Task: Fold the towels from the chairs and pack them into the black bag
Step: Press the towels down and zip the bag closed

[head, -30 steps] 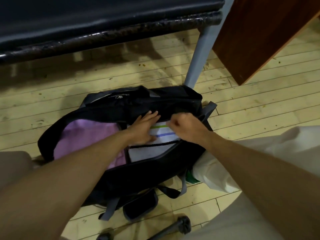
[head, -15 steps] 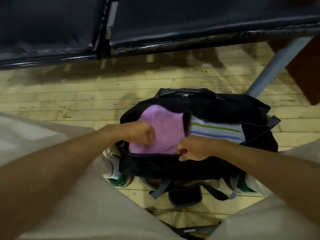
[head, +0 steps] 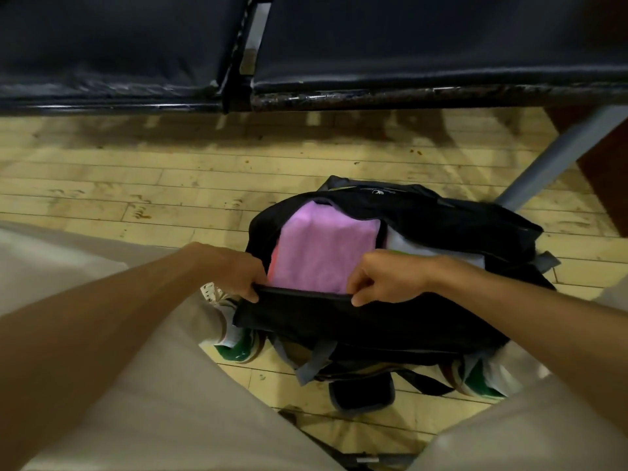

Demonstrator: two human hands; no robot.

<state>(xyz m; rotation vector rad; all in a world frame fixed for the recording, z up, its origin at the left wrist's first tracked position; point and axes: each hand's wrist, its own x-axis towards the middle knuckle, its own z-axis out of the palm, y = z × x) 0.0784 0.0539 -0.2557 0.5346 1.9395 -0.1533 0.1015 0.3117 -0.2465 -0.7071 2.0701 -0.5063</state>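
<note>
The black bag (head: 373,328) stood on the wooden floor (head: 136,185) between the person's feet, with its top opening unzipped. Inside it, the pink towel (head: 323,253) lay folded at the left. The white towel (head: 407,244) lay just beside it at the right, now mostly under the far flap, so its stripes showed no more. Half a second earlier the left hand (head: 231,270) was pressing on the pink towel; now it had come back to the near edge of the opening. The right hand (head: 387,278) was at the same edge, further right. Each grip was clamped on this edge, fingers curled over it, and the edge was stretched straight between them. The pink towel lay uncovered between this edge and the far flap. Behind the bag a strip of floor ran to the black chairs (head: 407,45), and a grey chair leg (head: 550,158) stood near the bag's far right corner.
</note>
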